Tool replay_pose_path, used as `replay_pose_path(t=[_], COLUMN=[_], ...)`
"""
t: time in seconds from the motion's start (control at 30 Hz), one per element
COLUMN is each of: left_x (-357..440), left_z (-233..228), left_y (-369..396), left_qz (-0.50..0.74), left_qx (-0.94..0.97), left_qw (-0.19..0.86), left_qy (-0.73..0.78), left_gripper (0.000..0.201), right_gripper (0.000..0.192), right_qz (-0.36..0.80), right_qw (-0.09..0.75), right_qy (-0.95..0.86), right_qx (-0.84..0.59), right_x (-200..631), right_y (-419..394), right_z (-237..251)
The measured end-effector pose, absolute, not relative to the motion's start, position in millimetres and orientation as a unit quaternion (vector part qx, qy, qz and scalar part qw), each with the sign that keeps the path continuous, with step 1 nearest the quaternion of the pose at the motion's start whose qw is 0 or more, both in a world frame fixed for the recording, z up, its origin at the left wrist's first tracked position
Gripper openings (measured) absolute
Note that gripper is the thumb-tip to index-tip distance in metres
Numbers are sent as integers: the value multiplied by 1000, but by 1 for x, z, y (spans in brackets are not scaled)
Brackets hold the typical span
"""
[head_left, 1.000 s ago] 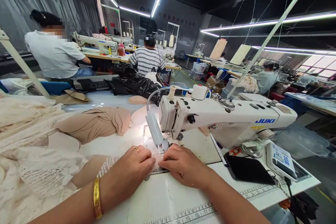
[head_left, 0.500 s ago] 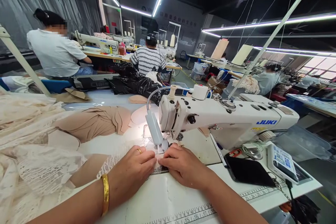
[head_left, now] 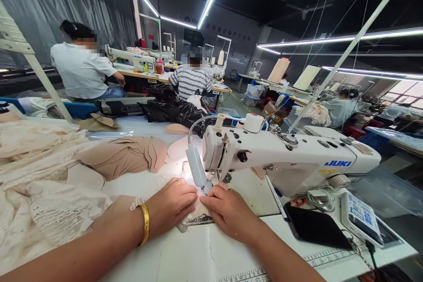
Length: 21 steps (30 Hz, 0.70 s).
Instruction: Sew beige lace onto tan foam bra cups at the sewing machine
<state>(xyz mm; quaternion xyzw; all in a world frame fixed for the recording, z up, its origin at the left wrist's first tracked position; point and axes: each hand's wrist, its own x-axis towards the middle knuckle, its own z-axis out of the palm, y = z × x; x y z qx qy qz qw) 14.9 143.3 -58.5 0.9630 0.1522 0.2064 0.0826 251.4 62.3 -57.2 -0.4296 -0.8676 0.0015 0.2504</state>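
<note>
at the lower middle of the frame, two hands lie side by side on one small piece of fabric (head_left: 194,215) just in front of the needle of a white sewing machine (head_left: 291,158). the left hand (head_left: 170,205) presses flat on the piece with fingers together and pointing right; it wears one gold ring and, at the wrist, one gold bangle (head_left: 144,224). the right hand (head_left: 229,211) presses down from the other side, its fingertips nearly meeting those of the left. neither hand is closed around anything; both simply pin the piece to the white table (head_left: 211,251).

the piece is mostly hidden under the fingers; what shows is pale beige with a lacy edge, and its shape cannot be made out. the needle itself is hidden behind one small lamp (head_left: 195,167) on a bendy neck.

at the left lies a heap of cream lace (head_left: 42,185), cut off by the frame edge, and above the hands a stack of tan cut pieces (head_left: 125,158). at the lower right sit one black phone (head_left: 313,229) and one control panel (head_left: 363,216). at the upper left, two people sit with their backs turned, one in a white shirt (head_left: 81,72), one in a striped shirt (head_left: 191,83).
</note>
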Motion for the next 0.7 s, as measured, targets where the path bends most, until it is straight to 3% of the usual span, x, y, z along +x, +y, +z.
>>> replay_pose_path(t=[0.5,0.7], left_x=[18,21], left_z=[-52,-43], left_y=[175,164], left_qz=[165,193], left_qx=[976,971], left_qw=[54,-33], left_qy=[133,134], left_gripper=[21,15], right_gripper=[41,37], right_qz=[-33,-52], right_qw=[244,241], right_qy=[-849,-858], right_qx=[-467,-451], right_x=[247,248], right_y=[68,64], right_z=[-64,-62])
